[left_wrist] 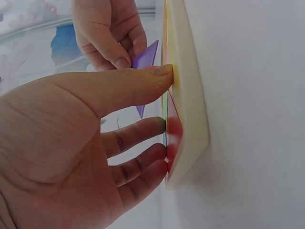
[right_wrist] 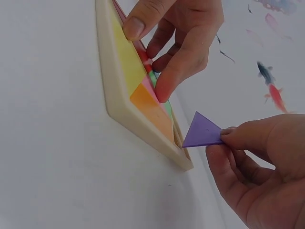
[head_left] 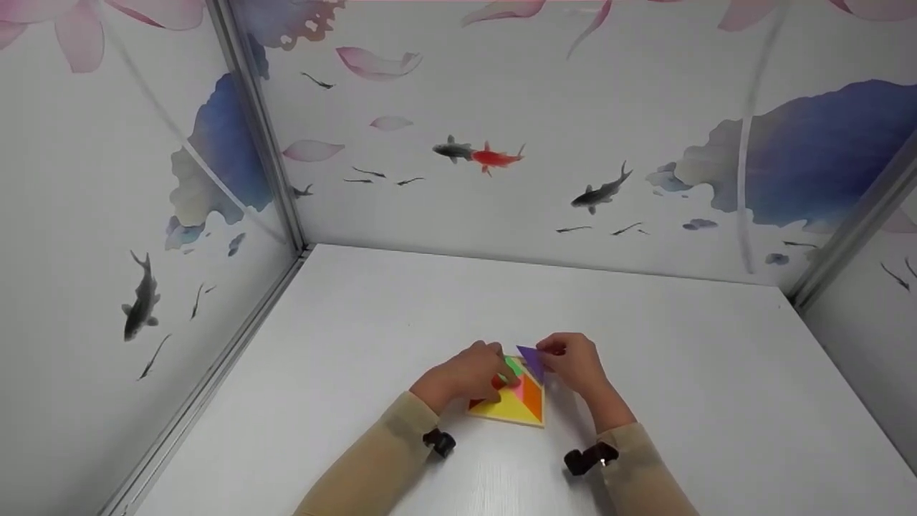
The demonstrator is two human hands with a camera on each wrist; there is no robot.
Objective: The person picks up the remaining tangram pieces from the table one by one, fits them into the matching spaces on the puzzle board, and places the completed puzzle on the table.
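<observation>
A purple triangular tangram piece [right_wrist: 202, 131] is pinched between the thumb and fingers of my right hand [head_left: 575, 360], tilted over the far right corner of a square tangram tray [head_left: 507, 421]. In the right wrist view one tip of it is at the tray's corner, where a bare gap shows. My left hand [head_left: 469, 373] rests on the tray with spread fingertips touching the pieces. Inside the tray lie a yellow piece [right_wrist: 126, 59], an orange piece [right_wrist: 153, 112], a pink piece [right_wrist: 150, 88], a green piece [head_left: 513, 366] and a red piece [left_wrist: 175, 138], partly hidden by the left hand.
The tray lies on a white table [head_left: 372, 308]. Printed panels with fish and petals, such as the back wall [head_left: 501, 208] and left wall [head_left: 64, 215], enclose it, with metal posts [head_left: 261, 129] at the corners. A dark wrist device [head_left: 591, 459] sits on each sleeve.
</observation>
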